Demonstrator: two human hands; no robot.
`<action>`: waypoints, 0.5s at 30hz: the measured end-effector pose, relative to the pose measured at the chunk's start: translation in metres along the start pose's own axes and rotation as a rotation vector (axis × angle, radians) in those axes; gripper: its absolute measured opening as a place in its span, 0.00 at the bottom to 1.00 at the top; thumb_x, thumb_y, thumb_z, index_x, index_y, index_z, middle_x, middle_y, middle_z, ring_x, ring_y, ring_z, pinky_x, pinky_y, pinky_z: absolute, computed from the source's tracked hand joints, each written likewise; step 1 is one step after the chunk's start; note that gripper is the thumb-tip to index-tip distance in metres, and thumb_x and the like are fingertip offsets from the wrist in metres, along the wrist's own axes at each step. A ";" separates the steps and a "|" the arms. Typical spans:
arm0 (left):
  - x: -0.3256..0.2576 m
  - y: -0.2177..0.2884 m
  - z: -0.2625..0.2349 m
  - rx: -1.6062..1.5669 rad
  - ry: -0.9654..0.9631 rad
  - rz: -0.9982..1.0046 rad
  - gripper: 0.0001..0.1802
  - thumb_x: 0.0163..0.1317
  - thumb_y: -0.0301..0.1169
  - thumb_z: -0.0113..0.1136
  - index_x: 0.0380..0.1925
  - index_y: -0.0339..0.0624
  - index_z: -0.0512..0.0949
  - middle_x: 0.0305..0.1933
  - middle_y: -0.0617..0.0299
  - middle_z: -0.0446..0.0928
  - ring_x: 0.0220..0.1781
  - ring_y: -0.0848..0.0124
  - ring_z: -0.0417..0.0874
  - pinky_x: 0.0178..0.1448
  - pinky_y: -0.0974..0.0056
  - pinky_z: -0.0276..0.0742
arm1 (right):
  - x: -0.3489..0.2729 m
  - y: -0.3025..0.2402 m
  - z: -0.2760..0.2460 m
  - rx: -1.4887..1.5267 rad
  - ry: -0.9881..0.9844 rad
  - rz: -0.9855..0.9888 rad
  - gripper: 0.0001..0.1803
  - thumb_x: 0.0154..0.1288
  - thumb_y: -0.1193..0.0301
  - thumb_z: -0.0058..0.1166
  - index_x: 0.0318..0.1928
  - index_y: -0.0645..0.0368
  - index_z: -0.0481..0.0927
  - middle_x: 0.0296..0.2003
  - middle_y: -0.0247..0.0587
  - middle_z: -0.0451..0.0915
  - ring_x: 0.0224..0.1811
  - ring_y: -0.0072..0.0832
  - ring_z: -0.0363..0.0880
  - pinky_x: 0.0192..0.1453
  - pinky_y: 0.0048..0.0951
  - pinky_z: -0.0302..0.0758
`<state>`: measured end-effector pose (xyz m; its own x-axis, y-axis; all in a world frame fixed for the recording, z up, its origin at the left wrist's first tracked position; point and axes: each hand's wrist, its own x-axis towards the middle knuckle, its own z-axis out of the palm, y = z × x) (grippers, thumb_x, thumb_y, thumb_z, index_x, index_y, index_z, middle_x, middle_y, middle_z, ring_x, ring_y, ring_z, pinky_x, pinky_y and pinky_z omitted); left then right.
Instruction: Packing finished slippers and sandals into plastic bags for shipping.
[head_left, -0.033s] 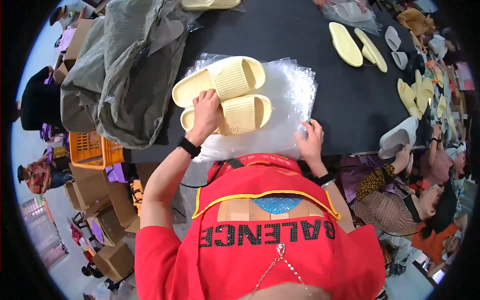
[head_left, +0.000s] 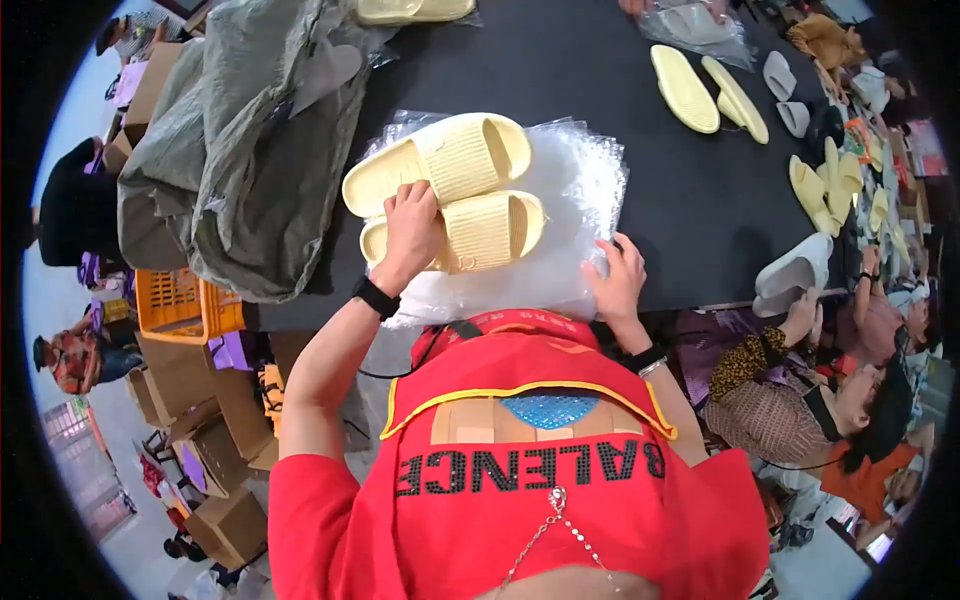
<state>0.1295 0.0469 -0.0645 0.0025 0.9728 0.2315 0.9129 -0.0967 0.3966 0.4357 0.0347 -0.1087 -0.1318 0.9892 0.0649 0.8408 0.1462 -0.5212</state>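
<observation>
A pair of pale yellow slide sandals (head_left: 470,155) lies side by side on a stack of clear plastic bags (head_left: 575,190), toes pointing right. My left hand (head_left: 412,232) is closed round the heel end of the nearer slide, its knuckles close to the farther one. At the bags' right edge rests my right hand (head_left: 618,278), thumb and fingers apart. Whether a bag's edge lies between those fingers is hard to make out. Both slides have ribbed straps.
A grey-green woven sack (head_left: 250,150) slumps over the left of the black table (head_left: 520,60), above an orange crate (head_left: 180,305). More yellow slides (head_left: 685,88) lie at the right. A co-worker (head_left: 780,400) beside me holds a whitish slide (head_left: 795,275).
</observation>
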 end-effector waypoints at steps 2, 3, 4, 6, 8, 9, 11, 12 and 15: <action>0.003 0.011 -0.002 -0.058 0.005 0.040 0.14 0.43 0.18 0.51 0.34 0.42 0.72 0.36 0.59 0.70 0.44 0.59 0.69 0.46 0.57 0.61 | 0.015 -0.021 -0.012 -0.068 0.062 -0.109 0.23 0.49 0.69 0.59 0.48 0.57 0.74 0.53 0.48 0.65 0.59 0.42 0.60 0.59 0.35 0.61; 0.005 0.018 -0.004 -0.071 -0.013 0.063 0.16 0.42 0.17 0.50 0.35 0.42 0.72 0.35 0.59 0.70 0.43 0.59 0.68 0.46 0.57 0.61 | 0.023 -0.029 -0.016 0.188 0.058 -0.154 0.25 0.50 0.70 0.58 0.51 0.56 0.71 0.53 0.49 0.66 0.57 0.43 0.62 0.59 0.36 0.62; 0.007 0.023 -0.004 -0.081 -0.013 0.078 0.16 0.42 0.17 0.50 0.35 0.42 0.72 0.35 0.59 0.70 0.43 0.59 0.68 0.46 0.57 0.61 | 0.028 -0.037 -0.019 0.445 0.054 -0.202 0.27 0.51 0.70 0.58 0.54 0.56 0.69 0.52 0.49 0.67 0.56 0.43 0.64 0.59 0.36 0.63; 0.015 0.039 0.000 -0.184 0.033 0.110 0.15 0.41 0.18 0.50 0.33 0.41 0.72 0.35 0.59 0.69 0.43 0.58 0.68 0.46 0.57 0.61 | 0.032 -0.052 -0.037 0.547 -0.016 -0.130 0.30 0.52 0.71 0.57 0.57 0.56 0.65 0.53 0.51 0.67 0.55 0.43 0.66 0.58 0.36 0.64; 0.019 0.050 0.004 -0.253 0.022 0.153 0.16 0.39 0.17 0.49 0.32 0.39 0.72 0.34 0.55 0.68 0.42 0.55 0.67 0.46 0.56 0.61 | 0.034 -0.060 -0.048 0.651 -0.078 -0.060 0.33 0.53 0.72 0.56 0.60 0.56 0.61 0.53 0.53 0.67 0.54 0.43 0.68 0.58 0.36 0.65; 0.018 0.049 0.009 -0.264 -0.012 0.207 0.16 0.38 0.18 0.50 0.32 0.37 0.72 0.34 0.53 0.68 0.42 0.53 0.67 0.45 0.55 0.61 | 0.032 -0.063 -0.055 0.651 -0.079 -0.003 0.34 0.52 0.72 0.56 0.61 0.56 0.59 0.52 0.52 0.69 0.53 0.42 0.70 0.56 0.35 0.67; 0.020 0.044 0.018 -0.287 -0.026 0.290 0.16 0.36 0.19 0.49 0.31 0.35 0.72 0.34 0.49 0.68 0.41 0.50 0.66 0.45 0.53 0.62 | 0.037 -0.066 -0.059 0.650 -0.054 -0.017 0.35 0.53 0.73 0.55 0.62 0.56 0.58 0.51 0.52 0.71 0.53 0.40 0.73 0.54 0.35 0.69; 0.018 0.043 0.024 -0.312 -0.015 0.327 0.16 0.35 0.19 0.49 0.30 0.34 0.72 0.35 0.48 0.68 0.41 0.49 0.66 0.44 0.52 0.62 | 0.038 -0.060 -0.055 0.635 -0.025 -0.074 0.35 0.53 0.73 0.54 0.62 0.55 0.58 0.51 0.52 0.71 0.53 0.38 0.73 0.54 0.35 0.70; 0.012 0.041 0.023 -0.375 -0.088 0.348 0.15 0.34 0.17 0.50 0.29 0.32 0.72 0.36 0.48 0.71 0.41 0.48 0.67 0.44 0.52 0.64 | 0.040 -0.050 -0.048 0.682 -0.222 -0.106 0.31 0.54 0.73 0.50 0.61 0.53 0.62 0.50 0.49 0.73 0.53 0.34 0.73 0.54 0.31 0.69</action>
<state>0.1760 0.0597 -0.0654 0.3285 0.8822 0.3373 0.6431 -0.4705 0.6042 0.4135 0.0680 -0.0396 -0.3591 0.9333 0.0075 0.3123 0.1277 -0.9414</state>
